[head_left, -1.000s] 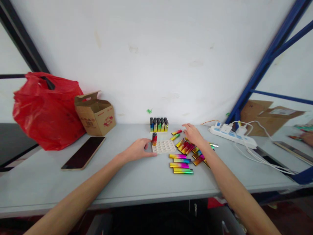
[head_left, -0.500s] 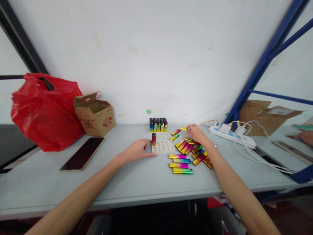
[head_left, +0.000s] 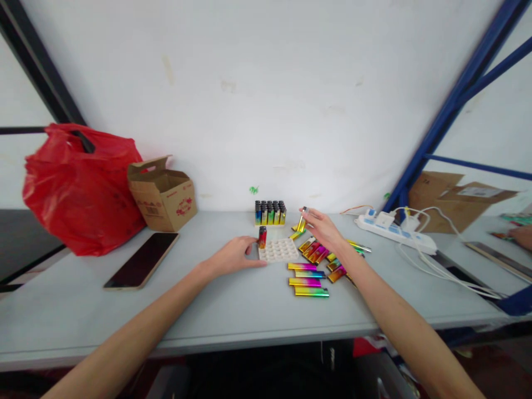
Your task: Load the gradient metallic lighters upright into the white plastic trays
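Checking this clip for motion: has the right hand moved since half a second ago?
Yes: the right hand has moved left, away from the power strip and nearer the block of upright lighters.

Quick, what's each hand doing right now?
Left hand: open, curved around the tray's left end.
Right hand: grip closed on a lighter.

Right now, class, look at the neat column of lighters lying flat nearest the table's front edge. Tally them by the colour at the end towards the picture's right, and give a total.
Magenta-ended lighters: 2
Blue-ended lighter: 1
Green-ended lighter: 1
Total: 4
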Available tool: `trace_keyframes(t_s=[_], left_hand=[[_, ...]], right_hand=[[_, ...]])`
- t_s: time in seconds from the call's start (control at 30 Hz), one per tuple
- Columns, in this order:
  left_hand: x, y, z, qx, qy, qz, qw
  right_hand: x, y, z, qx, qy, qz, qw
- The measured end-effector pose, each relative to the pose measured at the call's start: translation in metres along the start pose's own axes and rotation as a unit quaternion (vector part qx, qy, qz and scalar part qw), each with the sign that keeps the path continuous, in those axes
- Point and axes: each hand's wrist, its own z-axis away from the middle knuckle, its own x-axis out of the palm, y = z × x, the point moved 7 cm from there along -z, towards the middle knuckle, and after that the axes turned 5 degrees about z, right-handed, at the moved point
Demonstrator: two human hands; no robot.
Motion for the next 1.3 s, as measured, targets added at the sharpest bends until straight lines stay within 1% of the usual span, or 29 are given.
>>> trace_keyframes(t_s=[0.17, 0.27, 0.33, 0.37, 0.47, 0.57, 0.63, 0.8, 0.9, 1.0, 1.07, 1.13, 1.17, 1.2, 1.23, 1.3], left_hand=[[0.0, 0.0, 0.0, -0.004, -0.001, -0.003, 1.0], [0.001, -0.001, -0.001, -0.003, 0.001, 0.0, 1.0], [0.001, -0.002, -0.001, -0.002, 0.003, 0.001, 1.0], [0.001, -0.002, -0.001, -0.002, 0.003, 0.001, 1.0], [0.001, -0.002, -0.001, 0.001, 0.003, 0.004, 1.0], [0.001, -0.002, -0.001, 0.004, 0.005, 0.003, 1.0], [0.001, -0.002, -0.001, 0.001, 0.005, -0.001, 1.0], [0.0, 0.0, -0.001, 0.0, 0.002, -0.002, 1.0], [0.0, 0.0, -0.001, -0.001, 0.003, -0.001, 1.0], [0.0, -0.001, 0.0, -0.002, 0.008, 0.003, 1.0], [0.001, -0.001, 0.0, 0.0, 0.009, 0.006, 1.0], [0.002, -0.003, 0.0, 0.001, 0.006, 0.004, 1.0], [0.003, -0.003, -0.001, 0.001, 0.006, 0.002, 1.0], [0.003, -0.004, -0.001, 0.0, 0.005, 0.0, 1.0], [0.003, -0.004, -0.001, 0.0, 0.006, -0.001, 1.0], [0.003, -0.005, -0.001, 0.001, 0.006, 0.001, 1.0]], right_hand=[[0.027, 0.001, 0.012, 0.024, -0.079, 0.003, 0.997], [0.039, 0.004, 0.018, 0.034, -0.1, 0.066, 0.992], [0.041, 0.004, 0.02, 0.016, -0.08, 0.137, 0.987], [0.041, 0.002, 0.02, -0.005, -0.061, 0.178, 0.982], [0.037, -0.006, 0.021, -0.078, 0.014, 0.301, 0.95], [0.034, -0.007, 0.022, -0.097, 0.069, 0.376, 0.919], [0.036, -0.007, 0.023, -0.106, 0.072, 0.395, 0.91], [0.043, -0.011, 0.027, -0.139, 0.058, 0.403, 0.903], [0.05, -0.014, 0.031, -0.147, 0.028, 0.401, 0.904], [0.062, -0.012, 0.036, -0.145, -0.04, 0.397, 0.905], [0.072, -0.015, 0.041, -0.185, -0.074, 0.42, 0.885], [0.082, -0.019, 0.047, -0.24, -0.091, 0.459, 0.85], [0.087, -0.02, 0.05, -0.253, -0.098, 0.475, 0.837], [0.09, -0.02, 0.051, -0.252, -0.103, 0.483, 0.832], [0.093, -0.019, 0.052, -0.24, -0.108, 0.481, 0.836], [0.096, -0.016, 0.052, -0.208, -0.117, 0.458, 0.856]])
